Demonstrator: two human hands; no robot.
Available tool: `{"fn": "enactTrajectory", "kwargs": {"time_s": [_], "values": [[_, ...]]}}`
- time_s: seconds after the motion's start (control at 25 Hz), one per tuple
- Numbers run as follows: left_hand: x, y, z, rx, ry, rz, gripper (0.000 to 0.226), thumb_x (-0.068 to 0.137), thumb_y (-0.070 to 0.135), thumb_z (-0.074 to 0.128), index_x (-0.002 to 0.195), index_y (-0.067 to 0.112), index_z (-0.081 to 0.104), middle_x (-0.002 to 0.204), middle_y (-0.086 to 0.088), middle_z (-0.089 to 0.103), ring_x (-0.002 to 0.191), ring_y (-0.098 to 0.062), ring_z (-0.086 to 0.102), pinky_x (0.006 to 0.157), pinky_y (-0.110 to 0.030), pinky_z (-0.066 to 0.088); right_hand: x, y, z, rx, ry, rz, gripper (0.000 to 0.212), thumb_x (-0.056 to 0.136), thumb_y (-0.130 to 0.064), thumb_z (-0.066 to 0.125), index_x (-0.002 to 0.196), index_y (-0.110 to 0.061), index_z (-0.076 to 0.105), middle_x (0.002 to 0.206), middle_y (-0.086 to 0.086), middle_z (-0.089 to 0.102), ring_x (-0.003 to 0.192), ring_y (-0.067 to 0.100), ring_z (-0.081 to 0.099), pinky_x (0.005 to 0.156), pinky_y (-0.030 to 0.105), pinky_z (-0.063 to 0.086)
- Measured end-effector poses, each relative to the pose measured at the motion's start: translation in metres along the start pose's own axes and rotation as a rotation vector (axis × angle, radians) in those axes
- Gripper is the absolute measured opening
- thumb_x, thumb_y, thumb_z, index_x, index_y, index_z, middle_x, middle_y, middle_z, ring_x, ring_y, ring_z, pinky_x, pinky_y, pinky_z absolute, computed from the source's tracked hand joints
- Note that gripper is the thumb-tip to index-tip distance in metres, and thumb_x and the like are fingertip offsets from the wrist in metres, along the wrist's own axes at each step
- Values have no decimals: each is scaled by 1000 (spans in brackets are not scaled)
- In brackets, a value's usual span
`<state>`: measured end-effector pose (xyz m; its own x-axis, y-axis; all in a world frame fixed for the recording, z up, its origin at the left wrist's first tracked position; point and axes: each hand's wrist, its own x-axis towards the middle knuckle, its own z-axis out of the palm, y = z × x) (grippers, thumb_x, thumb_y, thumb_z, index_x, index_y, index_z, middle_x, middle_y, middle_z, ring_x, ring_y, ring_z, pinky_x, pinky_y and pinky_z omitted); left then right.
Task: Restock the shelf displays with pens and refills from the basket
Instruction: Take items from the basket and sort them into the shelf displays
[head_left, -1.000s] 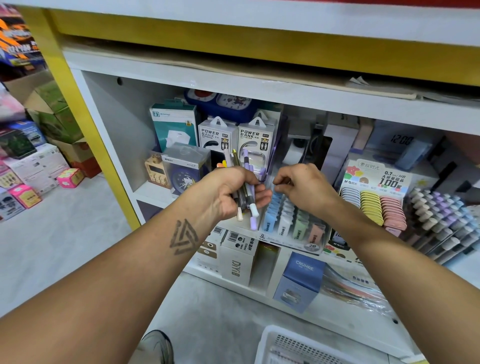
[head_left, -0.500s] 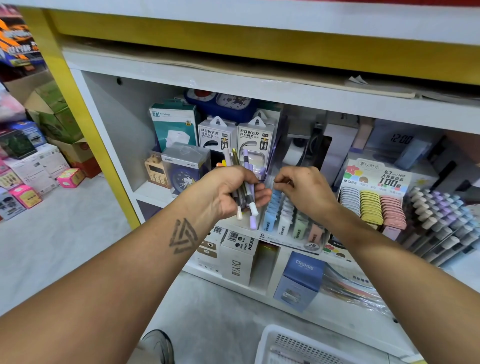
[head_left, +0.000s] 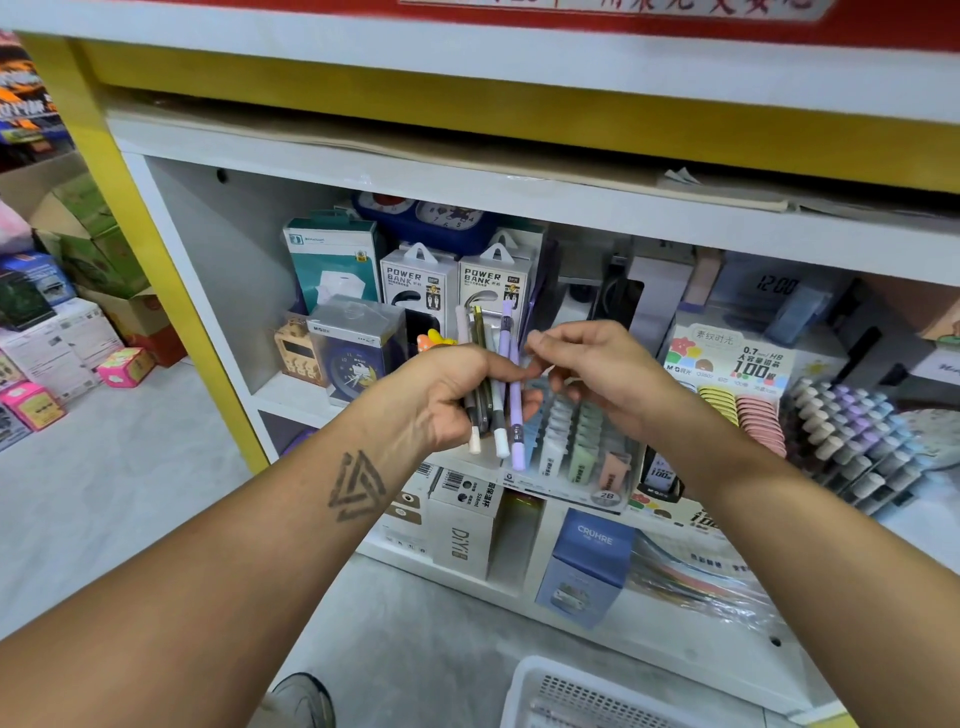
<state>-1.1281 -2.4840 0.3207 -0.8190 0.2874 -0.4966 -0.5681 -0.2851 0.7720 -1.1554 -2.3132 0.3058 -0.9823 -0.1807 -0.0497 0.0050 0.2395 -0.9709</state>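
The left hand (head_left: 452, 395) grips a bundle of pens (head_left: 493, 384) upright, fingers curled round their middles, so that the caps stick out above the fist and the white and lilac ends hang below it. This bundle serves as the landmark. Just to its right, the right hand (head_left: 597, 374) hovers with its fingers loosely bent toward the thumb; whether anything is pinched between them cannot be told. Directly behind and below the pens sits a clear display tray of pastel refill packs (head_left: 576, 452), standing on the shelf (head_left: 519, 208). Behind the pens and slightly above stand two white power bank boxes (head_left: 457, 286), with a teal box (head_left: 332, 254) farther left of them. To the right of the pens, beyond the right hand, is a pencil lead display card (head_left: 737, 358), and farther right still a sloping rack of pastel-capped pens (head_left: 857, 441). Well below the pens, on the floor, the rim of a white basket (head_left: 524, 680) shows at the bottom edge.
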Motion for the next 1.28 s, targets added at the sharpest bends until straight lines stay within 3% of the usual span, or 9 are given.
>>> {"fn": "enactTrajectory", "kwargs": {"time_s": [0.24,0.4,0.56,0.64,0.76,0.88,1.0,1.12,1.28], "values": [[1,2,14,-143,23,26,24,97,-4,45,118,-8,55,115,-27,66,101,-34,69,85,-49,57,-22,-8,-14,-12,-273,150,39,78,-33,82,104,-9,65,88,15,76,68,23,71,49,23,48],[3,-1,26,-263,46,66,23,97,-4,44,119,-6,50,103,-33,65,93,-38,69,86,-50,55,-40,-8,-28,-23,-417,215,48,80,-6,81,121,-6,55,93,24,75,73,29,75,58,26,59],[9,-8,37,-223,34,95,27,98,-5,41,123,-6,50,110,-27,63,96,-39,67,83,-48,56,-51,-14,-53,-48,-162,123,23,86,1,74,107,-5,65,77,14,73,57,17,64,50,22,51],[10,-12,45,-193,3,41,24,96,-6,42,118,-6,52,99,-25,63,80,-31,67,64,-34,61,-56,-16,-74,-17,58,26,11,90,0,68,98,-7,73,72,9,69,56,13,56,49,20,45],[10,-22,62,-129,-46,-42,19,94,-6,45,112,-1,51,72,-15,55,53,-16,53,39,-17,45,-71,-18,-113,157,271,-111,8,90,-4,69,87,-6,76,71,8,67,57,11,50,49,20,40],[11,-34,85,-69,-127,-81,8,91,-3,49,92,3,53,67,-12,54,46,-14,52,38,-18,42,-93,-17,-149,273,341,-161,9,92,-12,70,84,-9,74,84,17,64,62,12,48,54,22,38],[11,-46,110,-69,-191,-88,9,85,-3,51,79,4,53,71,-13,55,50,-15,53,39,-19,43,-117,-11,-178,128,423,-190,11,94,-13,67,85,-9,72,87,21,62,62,14,49,58,26,38],[12,-60,131,-92,-249,-110,11,83,-4,48,89,1,55,74,-14,55,53,-16,52,41,-20,45,-137,-10,-192,-169,494,-263,5,92,-12,72,94,-8,74,75,4,69,56,7,55,52,19,44],[12,-76,154,-80,-321,-143,19,86,-7,47,103,-6,57,86,-23,65,59,-17,58,45,-20,49,-158,-9,-208,-339,556,-304,17,87,-9,77,102,-4,71,80,13,68,55,1,57,56,18,50]]}}
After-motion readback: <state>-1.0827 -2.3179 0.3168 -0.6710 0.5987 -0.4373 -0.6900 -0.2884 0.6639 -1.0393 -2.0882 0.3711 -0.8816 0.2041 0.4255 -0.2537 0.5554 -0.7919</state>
